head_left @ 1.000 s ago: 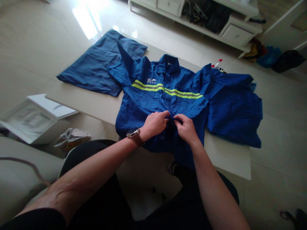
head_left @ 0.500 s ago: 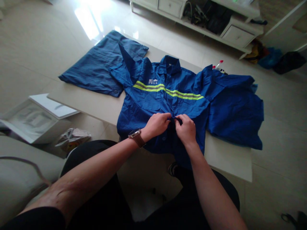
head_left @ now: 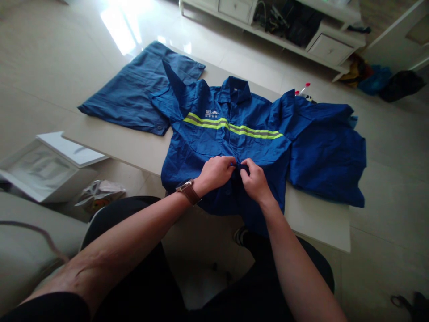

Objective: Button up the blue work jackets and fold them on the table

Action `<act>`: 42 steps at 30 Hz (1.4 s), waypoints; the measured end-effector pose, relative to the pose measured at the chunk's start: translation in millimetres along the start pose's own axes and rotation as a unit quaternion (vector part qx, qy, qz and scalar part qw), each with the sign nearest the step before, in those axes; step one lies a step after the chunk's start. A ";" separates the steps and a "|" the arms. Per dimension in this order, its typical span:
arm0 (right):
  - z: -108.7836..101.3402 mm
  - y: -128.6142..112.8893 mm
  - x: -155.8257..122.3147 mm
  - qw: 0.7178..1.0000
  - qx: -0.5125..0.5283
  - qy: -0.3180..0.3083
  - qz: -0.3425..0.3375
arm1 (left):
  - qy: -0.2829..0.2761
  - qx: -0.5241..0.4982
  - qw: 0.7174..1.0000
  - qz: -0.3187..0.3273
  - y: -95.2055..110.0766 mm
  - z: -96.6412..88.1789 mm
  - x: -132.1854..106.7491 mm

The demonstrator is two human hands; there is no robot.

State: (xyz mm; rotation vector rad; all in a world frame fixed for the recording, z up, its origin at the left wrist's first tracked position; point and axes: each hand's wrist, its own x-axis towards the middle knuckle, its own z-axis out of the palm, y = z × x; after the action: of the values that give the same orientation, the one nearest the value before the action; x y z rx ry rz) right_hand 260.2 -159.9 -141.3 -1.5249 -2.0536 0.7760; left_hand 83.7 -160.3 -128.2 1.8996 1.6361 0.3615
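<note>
A bright blue work shirt with a yellow and grey reflective stripe lies front up on a low white table, its hem hanging over the near edge. My left hand, with a brown watch on the wrist, pinches the shirt's front opening from the left. My right hand pinches the same opening from the right, fingertips almost touching the left ones. Both hands are closed on the fabric near the middle of the shirt.
A darker blue garment lies flat at the table's far left. More blue cloth is bunched at the right. A white open box and a crumpled bag sit on the floor at left. A white cabinet stands behind.
My right hand has shifted slightly left and toward me along the shirt's front opening. My left hand stays pinched in almost the same place.
</note>
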 end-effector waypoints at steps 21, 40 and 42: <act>-2.5 1.2 -0.1 0.995 0.007 0.084 0.046 | -0.024 0.038 0.994 0.104 -3.7 -2.2 -2.1; -52.5 -3.6 -7.0 0.964 0.252 0.065 0.064 | -0.118 0.051 0.991 0.027 -5.5 -3.2 -4.8; -55.4 -5.1 -8.4 0.953 0.295 0.042 0.049 | -0.073 0.051 0.996 -0.026 -2.6 -3.6 -3.0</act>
State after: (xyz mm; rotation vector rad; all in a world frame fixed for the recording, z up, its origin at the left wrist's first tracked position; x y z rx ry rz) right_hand 295.6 -160.1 -97.5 -1.2865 -1.4974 1.2071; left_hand 79.0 -162.1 -126.4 1.9050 1.6297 0.1156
